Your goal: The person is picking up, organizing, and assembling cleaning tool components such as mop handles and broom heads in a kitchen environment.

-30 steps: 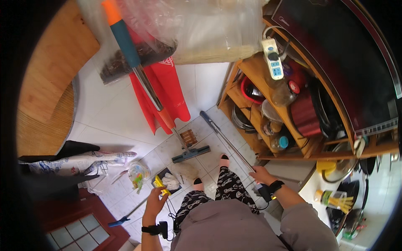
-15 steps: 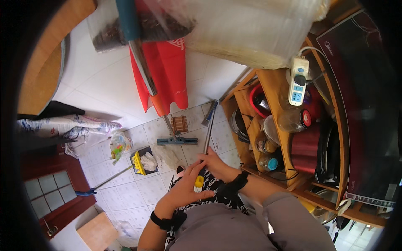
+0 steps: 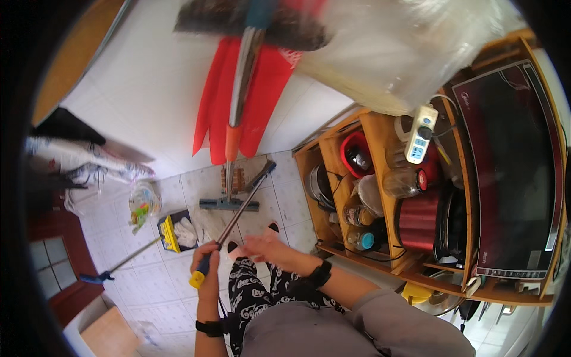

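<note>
On the left, a yellow-edged dustpan (image 3: 168, 235) sits on pale, smooth tiles (image 3: 151, 282) that run on towards the near side. Here's the left hand (image 3: 205, 254), curled round the blue-and-yellow grip of a metal pole (image 3: 244, 206), slanting far right to its head, just beside the mop (image 3: 213, 204). The right hand (image 3: 270, 251), blurred, hovers loosely spread right of the pole. White lettering covers black trousers (image 3: 247, 291); wooden shelves (image 3: 376, 149) edge the floor; rightmost, a glossy microwave (image 3: 511, 178) carries small pale print.
</note>
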`<state>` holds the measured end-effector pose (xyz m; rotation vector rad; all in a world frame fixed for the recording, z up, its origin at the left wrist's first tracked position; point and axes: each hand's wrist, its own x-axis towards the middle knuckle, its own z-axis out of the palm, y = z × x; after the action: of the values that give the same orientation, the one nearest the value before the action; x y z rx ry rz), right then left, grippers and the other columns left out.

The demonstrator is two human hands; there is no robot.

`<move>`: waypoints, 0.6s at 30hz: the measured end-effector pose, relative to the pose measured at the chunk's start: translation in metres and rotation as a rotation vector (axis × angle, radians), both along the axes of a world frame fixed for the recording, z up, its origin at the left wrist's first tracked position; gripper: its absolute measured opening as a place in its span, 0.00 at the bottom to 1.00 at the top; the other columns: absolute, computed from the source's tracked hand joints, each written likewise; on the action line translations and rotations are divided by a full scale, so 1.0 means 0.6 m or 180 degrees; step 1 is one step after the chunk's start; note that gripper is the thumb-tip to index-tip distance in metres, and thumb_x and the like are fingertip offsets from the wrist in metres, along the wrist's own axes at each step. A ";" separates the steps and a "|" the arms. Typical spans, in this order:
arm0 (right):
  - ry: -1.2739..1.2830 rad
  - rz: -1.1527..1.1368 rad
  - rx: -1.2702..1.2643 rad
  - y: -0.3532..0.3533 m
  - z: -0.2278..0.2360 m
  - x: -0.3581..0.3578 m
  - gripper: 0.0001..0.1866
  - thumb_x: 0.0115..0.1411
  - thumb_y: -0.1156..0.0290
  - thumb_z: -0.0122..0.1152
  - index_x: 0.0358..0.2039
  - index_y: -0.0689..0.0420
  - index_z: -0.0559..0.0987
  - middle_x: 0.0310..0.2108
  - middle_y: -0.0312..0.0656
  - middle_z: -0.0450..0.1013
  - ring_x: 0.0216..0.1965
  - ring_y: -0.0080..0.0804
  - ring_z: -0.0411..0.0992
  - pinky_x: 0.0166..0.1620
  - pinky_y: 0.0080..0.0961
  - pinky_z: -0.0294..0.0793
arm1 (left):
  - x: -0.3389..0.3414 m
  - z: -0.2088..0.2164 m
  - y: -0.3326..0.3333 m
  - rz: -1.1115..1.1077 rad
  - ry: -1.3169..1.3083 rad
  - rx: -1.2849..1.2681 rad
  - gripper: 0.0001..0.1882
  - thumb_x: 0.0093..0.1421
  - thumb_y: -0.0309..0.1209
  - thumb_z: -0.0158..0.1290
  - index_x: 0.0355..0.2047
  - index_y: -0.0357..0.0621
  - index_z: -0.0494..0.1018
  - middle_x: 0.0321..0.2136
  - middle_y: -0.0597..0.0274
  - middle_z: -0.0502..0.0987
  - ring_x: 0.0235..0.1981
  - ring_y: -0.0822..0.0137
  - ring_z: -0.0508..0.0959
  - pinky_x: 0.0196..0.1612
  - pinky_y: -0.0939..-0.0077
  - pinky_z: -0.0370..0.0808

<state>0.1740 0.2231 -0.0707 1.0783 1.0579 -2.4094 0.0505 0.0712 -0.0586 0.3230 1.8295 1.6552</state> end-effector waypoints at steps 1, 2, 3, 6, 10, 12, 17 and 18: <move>-0.0082 -0.0235 0.0027 0.012 -0.036 0.012 0.19 0.59 0.57 0.49 0.46 0.55 0.69 0.38 0.35 0.69 0.40 0.22 0.67 0.41 0.19 0.66 | -0.011 -0.014 -0.016 0.0086 -0.0093 -0.0080 0.08 0.52 0.24 0.51 0.34 0.40 0.71 0.38 0.59 0.72 0.41 0.69 0.70 0.47 0.76 0.63; -0.0210 -0.0446 0.0017 0.018 -0.069 0.034 0.18 0.59 0.59 0.49 0.45 0.56 0.69 0.38 0.36 0.69 0.40 0.24 0.67 0.41 0.20 0.67 | -0.012 -0.022 -0.034 0.0194 -0.0226 -0.0206 0.09 0.53 0.25 0.50 0.36 0.39 0.70 0.39 0.60 0.72 0.42 0.70 0.69 0.48 0.77 0.63; -0.0173 -0.0687 0.0068 0.032 -0.095 0.048 0.17 0.58 0.61 0.50 0.44 0.57 0.69 0.38 0.37 0.70 0.39 0.25 0.68 0.41 0.21 0.67 | -0.016 -0.032 -0.048 0.0289 -0.0247 -0.0233 0.11 0.53 0.26 0.51 0.38 0.38 0.70 0.38 0.60 0.72 0.42 0.70 0.69 0.48 0.77 0.63; -0.0263 -0.1444 0.0016 0.090 -0.156 0.074 0.12 0.57 0.67 0.51 0.39 0.59 0.70 0.37 0.42 0.71 0.38 0.31 0.70 0.39 0.23 0.70 | -0.027 -0.059 -0.085 0.0410 -0.0403 -0.0310 0.14 0.53 0.27 0.51 0.41 0.39 0.68 0.37 0.60 0.72 0.40 0.72 0.69 0.47 0.79 0.63; -0.0735 -0.1996 -0.0253 0.196 -0.319 0.127 0.09 0.54 0.69 0.51 0.32 0.61 0.70 0.32 0.46 0.71 0.31 0.34 0.70 0.32 0.24 0.72 | -0.007 -0.128 -0.118 0.0819 -0.0575 -0.0246 0.19 0.51 0.26 0.52 0.44 0.41 0.66 0.34 0.63 0.70 0.37 0.74 0.67 0.45 0.80 0.62; -0.0885 -0.2397 -0.0295 0.234 -0.399 0.151 0.08 0.55 0.70 0.49 0.30 0.63 0.70 0.32 0.47 0.71 0.31 0.35 0.70 0.32 0.26 0.72 | 0.003 -0.167 -0.137 0.0928 -0.0522 -0.0387 0.18 0.51 0.24 0.49 0.45 0.39 0.65 0.42 0.62 0.68 0.41 0.72 0.66 0.49 0.77 0.61; -0.1491 -0.2360 0.0146 0.292 -0.560 0.199 0.09 0.55 0.67 0.50 0.33 0.58 0.66 0.33 0.45 0.70 0.35 0.40 0.70 0.37 0.34 0.72 | 0.037 -0.292 -0.181 0.1472 -0.0394 -0.0235 0.18 0.53 0.26 0.47 0.46 0.39 0.63 0.44 0.61 0.65 0.40 0.74 0.64 0.49 0.78 0.61; -0.1514 -0.2646 0.0320 0.297 -0.583 0.205 0.10 0.54 0.67 0.51 0.34 0.57 0.65 0.34 0.46 0.69 0.36 0.42 0.70 0.37 0.36 0.72 | 0.042 -0.312 -0.186 0.1549 -0.0381 -0.0268 0.18 0.55 0.30 0.47 0.46 0.40 0.63 0.45 0.60 0.65 0.41 0.74 0.65 0.49 0.77 0.61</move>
<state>0.2968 0.4010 -0.4202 2.3400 0.6305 -2.4092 0.0757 -0.0405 -0.2459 -0.2769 1.9813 1.8546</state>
